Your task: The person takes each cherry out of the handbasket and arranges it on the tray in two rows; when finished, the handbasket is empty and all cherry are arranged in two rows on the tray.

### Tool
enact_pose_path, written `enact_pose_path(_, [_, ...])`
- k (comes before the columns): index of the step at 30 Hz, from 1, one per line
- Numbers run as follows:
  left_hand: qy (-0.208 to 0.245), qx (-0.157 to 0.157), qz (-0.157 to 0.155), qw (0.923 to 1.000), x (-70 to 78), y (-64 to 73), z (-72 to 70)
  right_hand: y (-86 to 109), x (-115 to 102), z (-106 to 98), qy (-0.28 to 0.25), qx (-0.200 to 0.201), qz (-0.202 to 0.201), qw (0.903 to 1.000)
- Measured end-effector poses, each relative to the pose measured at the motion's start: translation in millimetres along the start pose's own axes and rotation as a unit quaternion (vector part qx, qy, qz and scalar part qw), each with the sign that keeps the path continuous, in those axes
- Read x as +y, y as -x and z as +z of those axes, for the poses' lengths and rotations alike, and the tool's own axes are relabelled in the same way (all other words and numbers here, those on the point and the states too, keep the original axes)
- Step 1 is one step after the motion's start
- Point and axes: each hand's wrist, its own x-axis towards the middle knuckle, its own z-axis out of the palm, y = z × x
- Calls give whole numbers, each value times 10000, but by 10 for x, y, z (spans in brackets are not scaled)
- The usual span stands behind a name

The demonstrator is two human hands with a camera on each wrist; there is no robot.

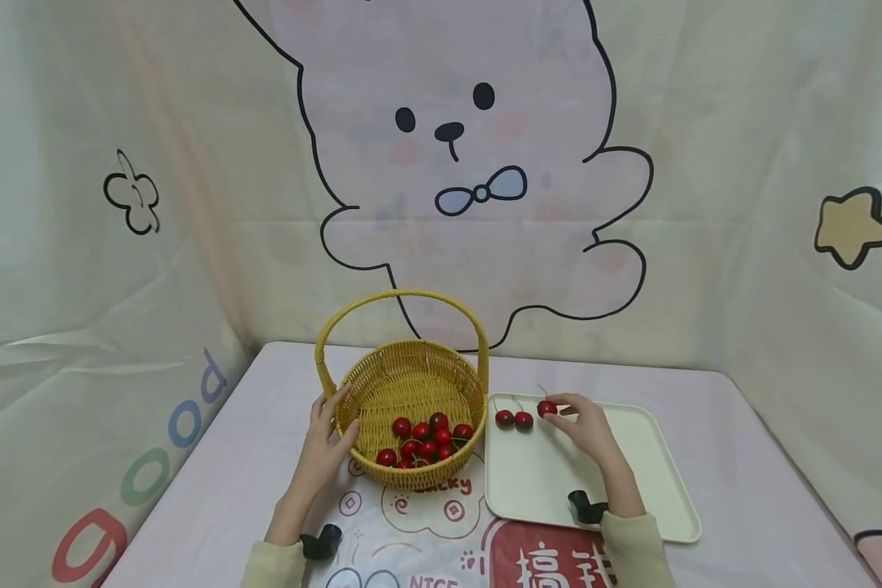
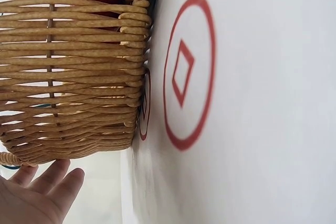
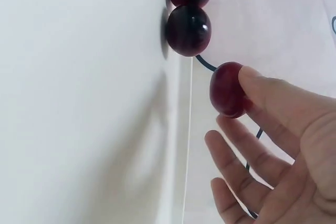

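Note:
My right hand point(image 1: 588, 426) pinches a dark red cherry point(image 1: 547, 409) between thumb and fingers, over the far edge of a cream tray point(image 1: 657, 482). In the right wrist view the held cherry point(image 3: 227, 90) is clear of the tray surface, the other fingers spread below it. Two more cherries point(image 1: 514, 420) sit side by side in the tray's far left corner. My left hand point(image 1: 322, 447) rests against the left side of a yellow wicker basket point(image 1: 419, 480), its fingers extended by the handle's base. Several cherries point(image 1: 428, 447) lie in the basket's near part.
The basket's tall arched handle point(image 1: 404, 292) rises above it. The tray stands close to the basket's right side. A printed cloth point(image 1: 382, 563) covers the table's near middle, and fabric walls with cartoon drawings enclose the table's back and sides.

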Motion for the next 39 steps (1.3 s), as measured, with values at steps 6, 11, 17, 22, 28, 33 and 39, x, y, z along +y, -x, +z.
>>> enact_pose_path(6, [6, 8, -21, 10000, 3, 1, -6, -6, 46, 36, 40, -30, 318, 9995])
enact_pose_path(11, [12, 10, 11, 10000, 2, -2, -8, -6, 53, 44, 129, -160, 430, 9989])
enact_pose_path(17, [34, 6, 19, 10000, -4, -2, -6, 1, 47, 54, 127, -356, 454, 9983])
enact_pose_path(22, [71, -12, 60, 10000, -10, -10, -8, 2, 43, 74, 91, -408, 445, 9981])
enact_pose_path(28, [71, 8, 100, 9999, -12, -18, -8, -7, 44, 93, 84, -464, 358, 9982])
enact_pose_path(33, [91, -1, 84, 9999, -4, -16, -5, -8, 47, 99, 72, -499, 400, 9979])
enact_pose_path(39, [64, -26, 91, 9999, -21, -12, -5, -1, 31, 92, 90, -590, 455, 9972])
